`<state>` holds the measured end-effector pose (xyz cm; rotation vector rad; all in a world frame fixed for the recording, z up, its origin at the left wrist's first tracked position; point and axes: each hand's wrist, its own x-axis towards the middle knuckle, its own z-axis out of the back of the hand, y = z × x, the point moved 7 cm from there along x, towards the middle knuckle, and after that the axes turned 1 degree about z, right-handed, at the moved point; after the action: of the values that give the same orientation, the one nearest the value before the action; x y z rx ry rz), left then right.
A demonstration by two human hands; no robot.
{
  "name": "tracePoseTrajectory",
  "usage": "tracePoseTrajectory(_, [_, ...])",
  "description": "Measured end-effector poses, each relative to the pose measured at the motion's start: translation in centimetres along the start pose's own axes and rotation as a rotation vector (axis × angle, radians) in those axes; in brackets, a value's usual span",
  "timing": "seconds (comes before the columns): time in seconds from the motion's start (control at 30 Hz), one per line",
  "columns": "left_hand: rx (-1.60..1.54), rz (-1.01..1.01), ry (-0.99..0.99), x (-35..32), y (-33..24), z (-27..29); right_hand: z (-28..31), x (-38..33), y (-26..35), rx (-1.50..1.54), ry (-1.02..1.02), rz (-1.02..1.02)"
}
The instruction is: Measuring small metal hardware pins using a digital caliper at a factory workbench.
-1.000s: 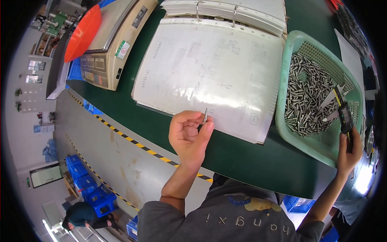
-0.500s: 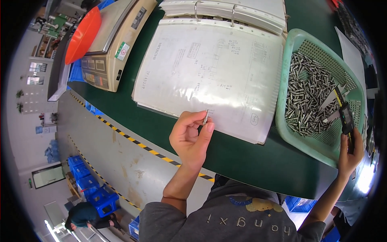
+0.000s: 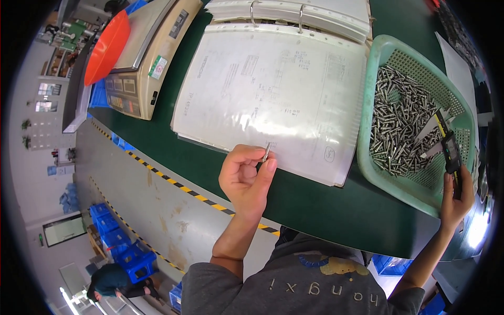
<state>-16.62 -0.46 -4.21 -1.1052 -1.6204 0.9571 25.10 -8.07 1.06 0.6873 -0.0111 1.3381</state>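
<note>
Between thumb and fingertips, my left hand pinches a small metal pin, held tilted over the near edge of an open ring binder. The binder shows a drawing sheet in a clear sleeve. At the right, my right hand grips a digital caliper, black with a yellow strip. Its steel jaws are parted and reach over many loose metal pins in a green plastic basket. I cannot tell whether the jaws touch the pins.
On the dark green table, a beige weighing scale carrying a red-orange scoop stands at the left. Beyond the table edge are yellow-black floor tape, blue stools and another person bending at lower left.
My left hand has shifted very slightly left with the pin still pinched. My right hand and the caliper stay practically in place.
</note>
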Motion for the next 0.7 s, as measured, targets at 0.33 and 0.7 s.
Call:
tracePoseTrajectory(0.33, [-0.008, 0.003, -0.005, 0.0, 0.0, 0.0, 0.1, 0.0, 0.2, -0.020, -0.034, 0.000])
tracePoseTrajectory(0.7, [-0.026, 0.004, -0.019, -0.1, 0.0, 0.0, 0.1, -0.1, -0.4, 0.036, -0.041, -0.020])
